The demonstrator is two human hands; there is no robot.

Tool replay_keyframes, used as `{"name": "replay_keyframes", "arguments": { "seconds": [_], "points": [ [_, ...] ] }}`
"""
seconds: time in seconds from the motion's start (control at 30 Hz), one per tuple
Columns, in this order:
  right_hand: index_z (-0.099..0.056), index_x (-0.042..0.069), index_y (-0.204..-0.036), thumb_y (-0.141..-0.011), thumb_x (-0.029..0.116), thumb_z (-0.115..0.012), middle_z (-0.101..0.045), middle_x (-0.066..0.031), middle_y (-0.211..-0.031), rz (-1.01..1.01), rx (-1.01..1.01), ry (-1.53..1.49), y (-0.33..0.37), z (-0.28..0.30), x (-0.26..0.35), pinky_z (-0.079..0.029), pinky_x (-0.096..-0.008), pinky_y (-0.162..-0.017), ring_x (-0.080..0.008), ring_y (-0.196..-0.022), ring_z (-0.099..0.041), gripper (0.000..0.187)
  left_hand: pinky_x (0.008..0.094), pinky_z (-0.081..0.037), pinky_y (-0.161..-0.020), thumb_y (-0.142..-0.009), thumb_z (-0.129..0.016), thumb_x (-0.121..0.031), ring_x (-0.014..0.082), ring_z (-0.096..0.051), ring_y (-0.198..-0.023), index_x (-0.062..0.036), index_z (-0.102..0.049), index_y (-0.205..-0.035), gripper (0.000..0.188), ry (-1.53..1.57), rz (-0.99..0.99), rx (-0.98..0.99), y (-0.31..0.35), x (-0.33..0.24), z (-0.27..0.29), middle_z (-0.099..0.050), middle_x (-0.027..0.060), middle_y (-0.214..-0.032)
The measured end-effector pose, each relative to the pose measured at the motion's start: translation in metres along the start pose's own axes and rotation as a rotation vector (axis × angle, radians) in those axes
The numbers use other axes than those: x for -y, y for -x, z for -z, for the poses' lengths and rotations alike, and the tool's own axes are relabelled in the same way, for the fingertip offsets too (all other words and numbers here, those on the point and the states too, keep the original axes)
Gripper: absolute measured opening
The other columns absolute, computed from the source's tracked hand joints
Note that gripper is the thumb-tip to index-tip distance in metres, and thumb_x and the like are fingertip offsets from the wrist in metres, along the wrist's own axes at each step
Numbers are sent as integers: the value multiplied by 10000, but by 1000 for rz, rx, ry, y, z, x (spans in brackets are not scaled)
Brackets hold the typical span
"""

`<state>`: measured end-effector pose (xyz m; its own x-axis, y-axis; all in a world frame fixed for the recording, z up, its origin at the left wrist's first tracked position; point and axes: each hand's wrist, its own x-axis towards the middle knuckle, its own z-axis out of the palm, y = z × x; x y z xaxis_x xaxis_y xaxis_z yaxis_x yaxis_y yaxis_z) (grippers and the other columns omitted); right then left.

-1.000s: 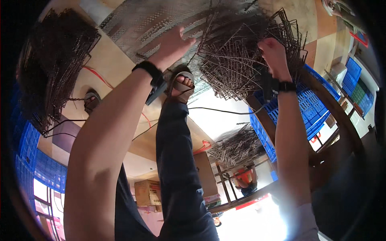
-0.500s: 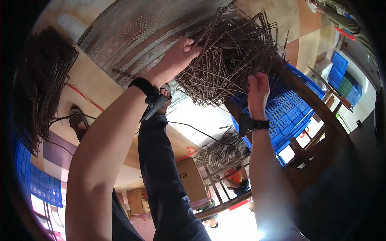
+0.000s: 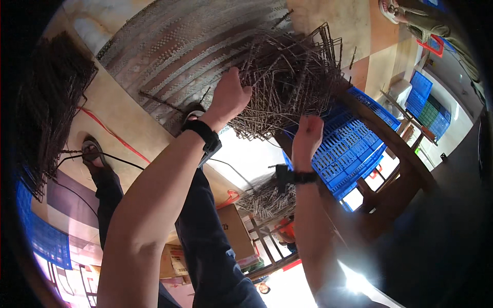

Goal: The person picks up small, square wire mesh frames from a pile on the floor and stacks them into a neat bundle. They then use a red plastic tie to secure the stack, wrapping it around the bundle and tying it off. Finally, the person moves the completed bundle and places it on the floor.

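A tangled heap of thin, dark brown, bent rod-like strands lies before me, some folded into square corners; their material I cannot make out. At its left edge is my left hand, fingers curled in; what they hold, if anything, is hidden. My right hand is closed at the heap's lower right edge, fingertips pressed together, and any strand in it is too small to see. Both wrists wear black bands.
Under the heap's left side spreads a worn grey patterned sheet. Blue plastic crates and a dark wooden frame stand at right. Another dark strand pile is at far left. A black cable crosses the floor. Another person's leg shows top right.
My left hand has moved down and slightly left along the heap's edge. My right hand has come down and left. The whole view has shifted a little, and the heap's shape looks slightly different.
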<state>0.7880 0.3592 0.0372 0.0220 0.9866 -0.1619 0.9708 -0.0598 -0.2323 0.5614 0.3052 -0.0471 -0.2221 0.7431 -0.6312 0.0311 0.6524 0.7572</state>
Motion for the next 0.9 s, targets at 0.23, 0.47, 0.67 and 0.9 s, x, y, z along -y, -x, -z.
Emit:
{"name": "replay_keyframes", "arguments": {
  "seconds": [0.23,0.47,0.67,0.9],
  "points": [
    [-250,46,-1433,-813,586,-649,-342,-211,-1413,-1292,384,-1190,92,-22,-4,-377,-504,-1067,-324,-1313,-394,914,470,-515,-736,-876,-588,-147,421,-637,-866,107,-365,-1247,502,491,220,117,19,1,4,-609,293,-956],
    [-537,53,-939,-808,624,-626,-549,-86,-822,-1403,3,-1865,101,-41,1,-442,-371,-767,-220,-785,-524,593,530,-479,-696,-875,-590,-118,487,-594,-842,24,-377,-1143,371,4,-163,9,29,17,8,-591,296,-866],
    [-531,187,-1042,-938,387,-582,-557,45,-787,-960,-3,-1611,104,-6,2,-457,-311,-694,-108,-742,-540,231,438,-508,-723,-924,-557,-129,329,-634,-838,-1,-295,-1345,512,79,-100,97,51,21,6,-616,225,-971],
    [-512,195,-1140,-941,385,-574,-569,11,-906,-519,-54,-1340,92,33,13,-450,-350,-775,-121,-847,-532,282,383,-483,-932,-976,-519,-200,221,-617,-1009,-55,-184,-1466,612,640,-196,169,75,21,-13,-566,147,-1202]
  ]
}}
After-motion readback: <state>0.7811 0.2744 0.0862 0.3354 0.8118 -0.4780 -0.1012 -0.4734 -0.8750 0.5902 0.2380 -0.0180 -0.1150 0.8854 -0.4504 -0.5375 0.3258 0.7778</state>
